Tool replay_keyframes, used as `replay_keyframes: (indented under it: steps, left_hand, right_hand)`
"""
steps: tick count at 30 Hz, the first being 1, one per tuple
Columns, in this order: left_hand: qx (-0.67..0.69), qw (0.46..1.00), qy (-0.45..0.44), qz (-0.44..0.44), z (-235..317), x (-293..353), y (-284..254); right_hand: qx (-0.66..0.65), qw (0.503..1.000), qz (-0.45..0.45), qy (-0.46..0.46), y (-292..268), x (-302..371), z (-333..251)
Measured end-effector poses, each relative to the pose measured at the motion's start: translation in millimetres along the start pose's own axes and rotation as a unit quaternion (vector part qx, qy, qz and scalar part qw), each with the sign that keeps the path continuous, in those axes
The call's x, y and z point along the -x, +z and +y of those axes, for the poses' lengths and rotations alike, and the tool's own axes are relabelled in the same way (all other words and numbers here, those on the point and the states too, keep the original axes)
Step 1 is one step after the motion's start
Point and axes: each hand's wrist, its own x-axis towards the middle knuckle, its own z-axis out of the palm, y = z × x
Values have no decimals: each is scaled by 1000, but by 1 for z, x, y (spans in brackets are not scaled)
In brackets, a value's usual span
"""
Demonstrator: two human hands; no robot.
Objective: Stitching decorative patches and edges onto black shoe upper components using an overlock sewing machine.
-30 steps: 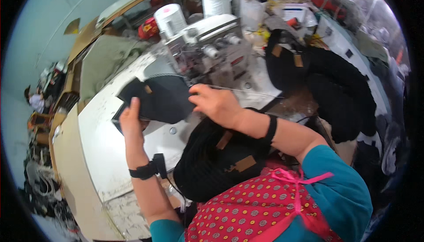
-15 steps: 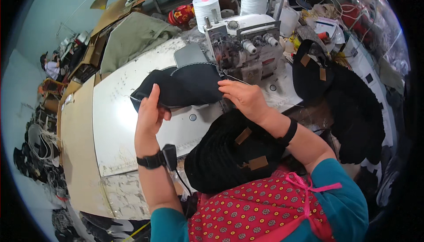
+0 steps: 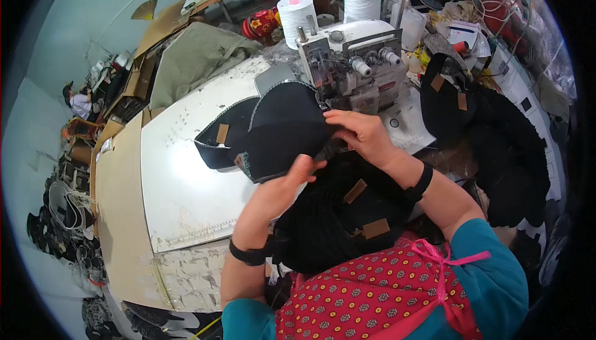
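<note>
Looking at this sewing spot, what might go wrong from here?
The right hand's fingertips are close to the front of the sewing machine, so they might get pricked or pinched if it runs.
The black fabric piece under them overlaps another tan-labelled black piece, so an extra layer could perhaps get caught.
The stack of black pieces against the apron might slump.

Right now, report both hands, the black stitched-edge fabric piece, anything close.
Left hand on fabric piece's near edge. Right hand at its right edge, beside grey metal sewing machine. Black tan-tabbed fabric stack close by.
</note>
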Motion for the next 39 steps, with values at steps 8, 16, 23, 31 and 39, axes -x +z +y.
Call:
replay_keyframes:
  steps: [8,16,23,31,39]
  left_hand:
    - [-322,941,100,0,2,-22,-29]
    - [-494,784,316,202,10,-41,-20]
    - [-353,908,178,140,13,-67,-9]
    - [114,992,45,18,-16,-69,-76]
    - [185,951,206,138,-13,-78,-66]
  right_hand:
    - [-184,963,-71,184,-20,-13,-46]
    - [-101,986,-41,125,-10,-16,-54]
    - [-224,953,2,202,4,-10,-40]
    - [-101,992,-78,5,-22,17,-30]
    - [-88,989,-108,46,-11,20,-24]
